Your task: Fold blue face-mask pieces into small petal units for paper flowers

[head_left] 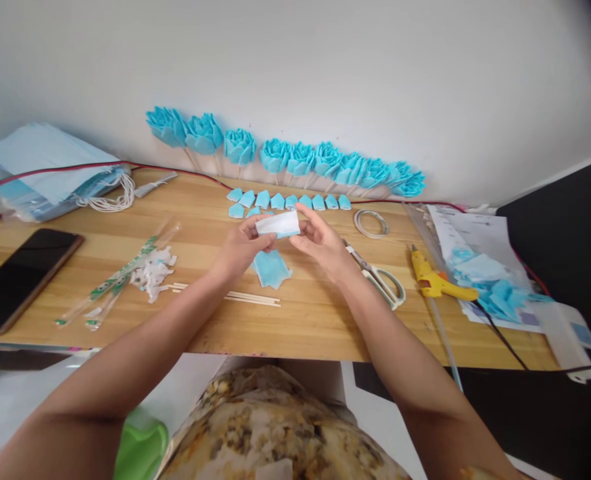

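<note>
Between my two hands is a folded piece of white and blue mask fabric (278, 225), held up over the table. My left hand (248, 243) pinches its left end. The fingers of my right hand (320, 240) close on its right end. Just below lies another blue fabric piece (272, 268), flat on the wood. Behind my hands, small folded blue petals (277, 201) sit in rows, some of them partly hidden by my fingers. Scissors (378, 275) with white handles lie beside my right wrist. Thin wooden sticks (253, 299) lie near my left forearm.
Several blue fabric flowers (275, 156) on sticks lean against the wall. A yellow glue gun (438, 279), a tape roll (371, 223) and blue scraps on paper (500, 297) are at the right. Stacked masks (50, 163), a phone (25, 277) and plastic wrappers (120, 273) are at the left.
</note>
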`<state>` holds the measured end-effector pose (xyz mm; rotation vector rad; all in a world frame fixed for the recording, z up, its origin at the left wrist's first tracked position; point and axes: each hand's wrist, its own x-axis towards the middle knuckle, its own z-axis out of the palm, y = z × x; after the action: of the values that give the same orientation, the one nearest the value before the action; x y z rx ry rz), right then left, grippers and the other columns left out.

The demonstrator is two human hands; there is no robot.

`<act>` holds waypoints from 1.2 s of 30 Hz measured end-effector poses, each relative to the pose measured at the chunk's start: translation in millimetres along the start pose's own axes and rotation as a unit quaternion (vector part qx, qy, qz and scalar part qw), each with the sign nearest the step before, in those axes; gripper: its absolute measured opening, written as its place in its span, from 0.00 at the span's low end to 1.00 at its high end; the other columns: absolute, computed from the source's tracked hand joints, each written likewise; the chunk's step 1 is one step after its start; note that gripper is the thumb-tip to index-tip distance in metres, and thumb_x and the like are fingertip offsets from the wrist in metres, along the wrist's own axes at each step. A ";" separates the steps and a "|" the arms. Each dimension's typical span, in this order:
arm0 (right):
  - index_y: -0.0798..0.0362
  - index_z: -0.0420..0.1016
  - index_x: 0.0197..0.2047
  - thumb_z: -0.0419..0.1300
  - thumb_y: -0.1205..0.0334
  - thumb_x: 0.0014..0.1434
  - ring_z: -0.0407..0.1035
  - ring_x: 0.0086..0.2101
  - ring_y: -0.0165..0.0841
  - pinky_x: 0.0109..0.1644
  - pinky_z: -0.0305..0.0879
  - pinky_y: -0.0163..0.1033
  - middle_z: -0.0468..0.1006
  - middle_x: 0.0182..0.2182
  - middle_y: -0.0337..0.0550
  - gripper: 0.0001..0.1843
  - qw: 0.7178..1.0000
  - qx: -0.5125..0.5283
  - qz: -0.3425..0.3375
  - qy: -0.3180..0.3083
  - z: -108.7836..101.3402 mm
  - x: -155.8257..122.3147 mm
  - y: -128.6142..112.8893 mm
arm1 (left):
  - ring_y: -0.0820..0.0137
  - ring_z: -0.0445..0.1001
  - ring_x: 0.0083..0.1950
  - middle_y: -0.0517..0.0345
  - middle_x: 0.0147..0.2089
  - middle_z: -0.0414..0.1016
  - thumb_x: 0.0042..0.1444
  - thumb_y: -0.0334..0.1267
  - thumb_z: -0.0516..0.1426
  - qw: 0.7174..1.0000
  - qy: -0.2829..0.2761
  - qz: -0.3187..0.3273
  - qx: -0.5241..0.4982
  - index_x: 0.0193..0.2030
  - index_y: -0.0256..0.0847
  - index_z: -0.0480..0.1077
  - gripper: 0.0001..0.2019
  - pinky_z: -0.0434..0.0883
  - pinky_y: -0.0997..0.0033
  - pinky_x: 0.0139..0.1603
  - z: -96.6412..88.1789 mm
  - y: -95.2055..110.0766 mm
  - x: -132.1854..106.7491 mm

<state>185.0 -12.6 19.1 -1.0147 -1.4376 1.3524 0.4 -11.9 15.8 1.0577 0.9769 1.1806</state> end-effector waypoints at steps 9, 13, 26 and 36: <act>0.48 0.74 0.59 0.68 0.51 0.54 0.76 0.43 0.35 0.52 0.71 0.43 0.83 0.40 0.39 0.30 0.996 -0.061 -0.026 0.065 -5.6 4.8 15.4 | 0.74 0.69 0.29 0.63 0.29 0.74 0.45 0.30 0.64 0.999 -0.033 0.020 0.021 0.46 0.38 0.75 0.18 0.66 0.72 0.31 -0.7 -5.4 0.9; 0.49 0.75 0.59 0.67 0.51 0.54 0.76 0.48 0.38 0.54 0.72 0.44 0.83 0.48 0.44 0.30 0.997 -0.051 -0.023 0.057 -4.8 4.0 13.4 | 0.74 0.69 0.32 0.59 0.37 0.77 0.46 0.32 0.65 0.999 -0.020 0.039 -0.004 0.47 0.40 0.75 0.19 0.64 0.73 0.31 -3.1 -5.2 3.1; 0.48 0.74 0.58 0.68 0.49 0.55 0.76 0.50 0.38 0.56 0.73 0.44 0.81 0.54 0.45 0.28 0.996 -0.024 -0.045 0.076 8.6 -3.1 9.1 | 0.70 0.74 0.40 0.54 0.38 0.80 0.44 0.46 0.73 0.973 -0.092 -0.092 -0.190 0.37 0.38 0.80 0.17 0.70 0.70 0.42 10.2 -8.5 -5.4; 0.47 0.73 0.60 0.67 0.51 0.56 0.73 0.53 0.40 0.54 0.74 0.45 0.80 0.54 0.46 0.29 0.996 -0.080 -0.035 0.026 -0.6 -2.4 3.9 | 0.71 0.69 0.32 0.58 0.27 0.75 0.51 0.44 0.67 0.998 -0.014 -0.053 -0.038 0.26 0.38 0.75 0.12 0.66 0.69 0.37 0.6 -11.7 -0.8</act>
<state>186.2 -14.4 15.0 -1.0832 -1.5476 1.1666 3.5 -13.5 4.5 0.9489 0.9477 1.1045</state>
